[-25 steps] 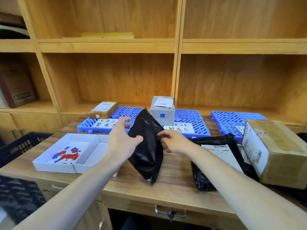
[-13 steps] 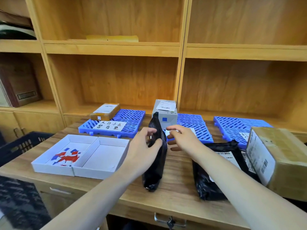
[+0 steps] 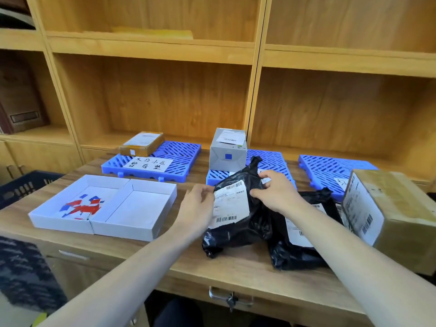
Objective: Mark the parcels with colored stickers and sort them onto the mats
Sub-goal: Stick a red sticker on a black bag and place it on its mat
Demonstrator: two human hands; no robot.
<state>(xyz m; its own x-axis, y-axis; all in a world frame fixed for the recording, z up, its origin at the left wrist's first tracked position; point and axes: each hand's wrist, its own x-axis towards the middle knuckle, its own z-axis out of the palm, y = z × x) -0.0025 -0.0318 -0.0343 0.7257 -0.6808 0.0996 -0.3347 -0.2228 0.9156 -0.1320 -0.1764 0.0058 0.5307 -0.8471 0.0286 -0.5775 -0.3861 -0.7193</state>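
Nearest you, your left hand [image 3: 197,206] and right hand [image 3: 274,193] both have a grip on the black poly parcel [image 3: 238,218], which rests on the table [image 3: 236,267] with its white shipping label [image 3: 230,204] turned up toward you. The left fingers touch the label's left edge and look only loosely curled there; the right fingers are pinched on the crumpled plastic at the parcel's upper right. No coloured sticker shows on this parcel, so I'd judge it not yet marked.

Just right of it, partly under your right forearm, lies a second black parcel [image 3: 304,246], and beside that a large brown carton [image 3: 389,215]; both look unsorted, and I can see no sticker on either.

To your left sits the white divided tray [image 3: 132,213] with red and blue stickers [image 3: 81,207] in its left compartment, well apart from both hands. The right compartment looks bare.

Farther back lie three blue mats. The left mat [image 3: 179,152] carries a handwritten card and a small brown box [image 3: 141,143]. The middle mat [image 3: 273,161] holds a grey box [image 3: 227,149] wearing a blue square sticker. The right mat [image 3: 330,168] shows no parcel.

So, as I judge it, two parcels are placed and three remain, beginning with the one under your hands.
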